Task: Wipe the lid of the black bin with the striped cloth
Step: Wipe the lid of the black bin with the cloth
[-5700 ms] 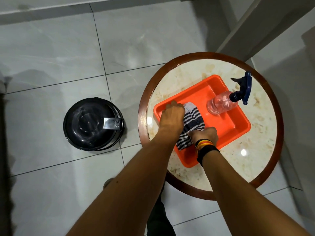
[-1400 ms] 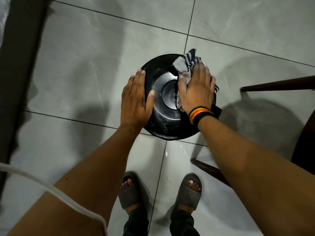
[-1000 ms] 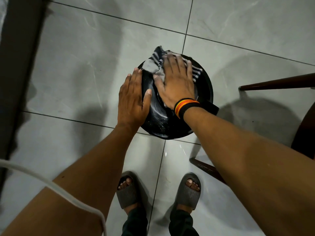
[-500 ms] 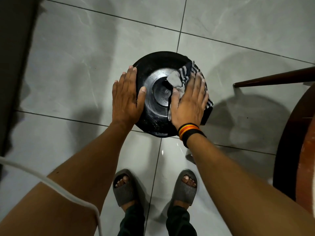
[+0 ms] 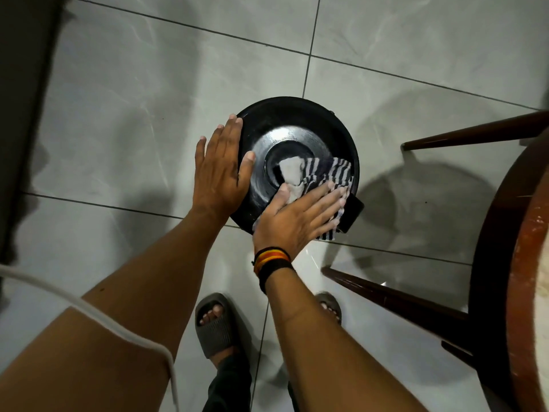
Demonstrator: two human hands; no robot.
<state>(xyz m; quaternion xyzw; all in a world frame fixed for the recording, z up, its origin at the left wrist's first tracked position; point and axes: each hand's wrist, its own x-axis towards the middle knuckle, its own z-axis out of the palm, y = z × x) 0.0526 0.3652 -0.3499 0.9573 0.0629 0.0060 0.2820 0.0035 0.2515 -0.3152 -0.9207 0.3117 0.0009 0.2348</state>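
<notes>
The round black bin (image 5: pixel 294 123) stands on the tiled floor, its glossy lid showing wet streaks around a sunken middle. My left hand (image 5: pixel 219 171) lies flat on the lid's left edge, fingers together, holding nothing. My right hand (image 5: pixel 300 215) presses the striped cloth (image 5: pixel 323 173) flat against the lid's near right part. The cloth's black and white stripes and a pale patch stick out beyond my fingers toward the lid's middle. A black pedal part (image 5: pixel 352 214) juts out at the bin's right, partly under the cloth.
A round table with a dark wooden rim (image 5: pixel 499 263) and slanted legs (image 5: pixel 395 298) stands close on the right. My feet in grey slippers (image 5: pixel 214 325) are just below the bin. A white cord (image 5: pixel 89 310) crosses my left arm. A dark strip (image 5: pixel 23 84) runs along the left.
My right hand has slid the cloth from the lid's far left round to its right and now to the near right edge. My left hand has stayed on the left rim.
</notes>
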